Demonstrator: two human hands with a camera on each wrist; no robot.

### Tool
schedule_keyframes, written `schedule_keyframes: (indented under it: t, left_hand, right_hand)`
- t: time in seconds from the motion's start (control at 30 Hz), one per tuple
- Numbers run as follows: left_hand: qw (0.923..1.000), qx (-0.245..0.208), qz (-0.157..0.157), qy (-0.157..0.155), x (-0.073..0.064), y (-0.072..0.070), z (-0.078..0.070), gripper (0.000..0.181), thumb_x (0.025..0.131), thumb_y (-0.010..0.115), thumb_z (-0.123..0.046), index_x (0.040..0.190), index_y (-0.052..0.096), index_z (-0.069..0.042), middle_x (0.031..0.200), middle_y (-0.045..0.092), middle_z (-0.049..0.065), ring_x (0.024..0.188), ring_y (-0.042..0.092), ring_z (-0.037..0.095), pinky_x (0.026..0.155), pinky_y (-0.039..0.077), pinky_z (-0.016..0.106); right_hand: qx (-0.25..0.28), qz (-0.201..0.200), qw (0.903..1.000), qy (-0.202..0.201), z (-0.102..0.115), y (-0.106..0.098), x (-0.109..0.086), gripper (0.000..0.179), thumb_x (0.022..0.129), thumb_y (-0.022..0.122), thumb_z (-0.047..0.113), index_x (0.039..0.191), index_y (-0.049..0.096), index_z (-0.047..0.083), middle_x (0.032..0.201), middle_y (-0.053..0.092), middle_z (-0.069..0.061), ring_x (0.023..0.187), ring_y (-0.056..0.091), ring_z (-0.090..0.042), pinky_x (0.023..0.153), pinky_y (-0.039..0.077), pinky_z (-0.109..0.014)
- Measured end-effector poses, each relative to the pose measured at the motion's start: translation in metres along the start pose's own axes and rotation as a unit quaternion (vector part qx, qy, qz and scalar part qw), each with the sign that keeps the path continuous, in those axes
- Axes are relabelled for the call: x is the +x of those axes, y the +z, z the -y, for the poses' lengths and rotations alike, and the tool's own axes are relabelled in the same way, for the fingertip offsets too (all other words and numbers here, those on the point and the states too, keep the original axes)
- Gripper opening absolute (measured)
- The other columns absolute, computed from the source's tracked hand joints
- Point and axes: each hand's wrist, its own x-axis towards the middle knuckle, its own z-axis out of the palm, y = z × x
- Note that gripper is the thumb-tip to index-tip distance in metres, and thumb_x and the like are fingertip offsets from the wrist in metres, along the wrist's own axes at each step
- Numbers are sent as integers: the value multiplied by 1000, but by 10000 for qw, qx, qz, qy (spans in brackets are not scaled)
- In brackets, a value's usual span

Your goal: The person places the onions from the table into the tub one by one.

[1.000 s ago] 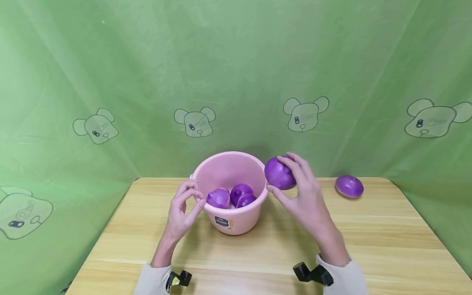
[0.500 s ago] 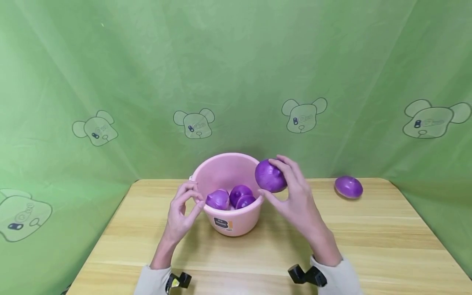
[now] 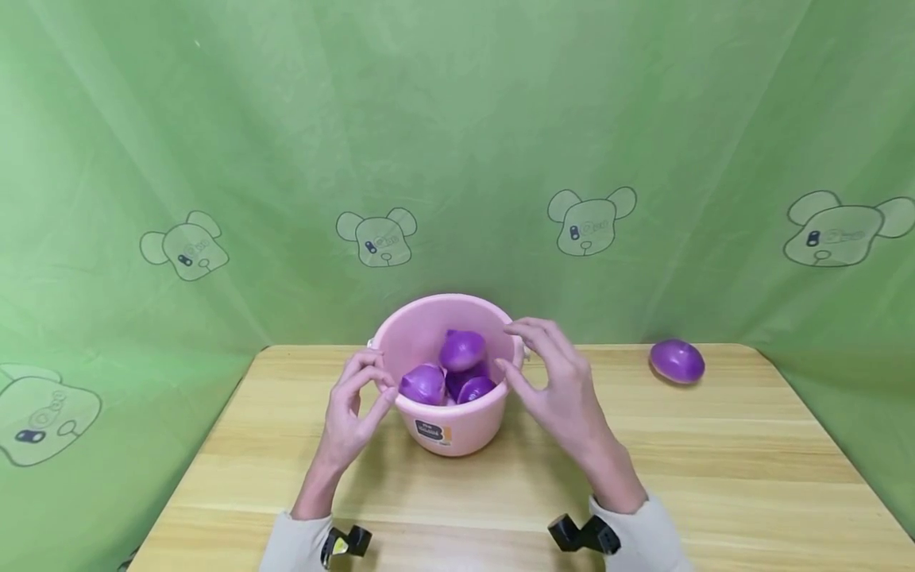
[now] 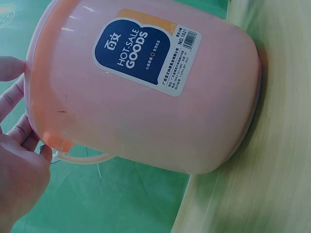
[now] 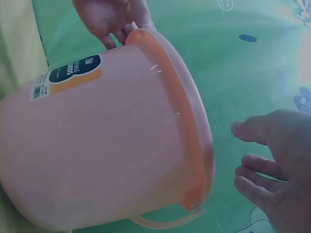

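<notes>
A pink bucket (image 3: pixel 457 429) stands upright on the table, with several purple onions (image 3: pixel 423 384) inside. The topmost onion (image 3: pixel 463 350) lies over the others toward the back. My left hand (image 3: pixel 350 413) grips the bucket's left rim between thumb and fingers; in the left wrist view, the left hand (image 4: pixel 19 179) sits beside the handle joint. Above the right rim, my right hand (image 3: pixel 561 389) holds nothing, its thumb and fingers spread apart. The right wrist view has this right hand (image 5: pixel 277 165) a little off the rim.
One more purple onion (image 3: pixel 677 361) lies at the back right of the wooden table (image 3: pixel 715 477). A green curtain (image 3: pixel 457 143) with bear-head prints hangs close behind the table's back edge. The bucket's pale handle (image 5: pixel 165 223) hangs down outside it.
My right hand has moved left to the bucket and let go of its onion, which now lies on top of the others inside. The left hand keeps its place on the rim.
</notes>
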Motion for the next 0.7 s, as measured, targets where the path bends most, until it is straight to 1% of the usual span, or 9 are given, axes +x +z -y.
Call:
schedule_keyframes:
  t: [0.1,0.23,0.43,0.53,0.63,0.7]
  left_hand:
    - [10000,-4,5,0,2,0,-1,4,87,69,3,88,65,1,110,54,24,115,44,52,121,27,50]
    - [10000,0,-5,-1,3,0,-3,5,88,70,1,88,65,2,111,56,17,116,44,51,121,29,50]
    - [10000,8,-8,-44,3,0,-3,4,88,69,1,88,65,2,113,56,15,118,44,49,122,27,50]
    - [10000,5,-7,-62,2,1,-3,4,87,69,2,88,65,1,112,56,15,118,44,50,122,25,52]
    - [10000,10,-15,-71,1,1,-3,4,87,69,3,88,65,1,112,56,15,118,45,48,122,25,52]
    - [10000,23,-22,-70,0,1,-2,4,87,69,3,88,65,2,112,56,15,117,45,47,121,27,51]
  right_hand:
    - [-29,31,10000,-6,1,0,1,49,82,84,4,128,66,5,129,64,-10,112,66,-26,100,54,-32]
    - [-17,106,9999,17,2,0,1,48,83,84,6,128,66,5,130,63,-10,113,65,-26,100,55,-34]
    - [-101,158,9998,67,-1,-4,1,47,84,83,5,128,66,6,131,62,-10,116,64,-26,102,54,-37]
    - [-171,102,9997,120,-4,-9,1,47,85,82,4,129,65,5,132,62,-10,118,63,-27,101,54,-38]
    - [-247,18,9995,193,-10,-15,1,47,85,82,5,129,65,6,132,63,-10,118,63,-27,99,56,-39]
    - [-292,-52,9993,235,-14,-19,0,47,85,82,5,129,66,6,132,63,-9,117,63,-27,99,55,-35]
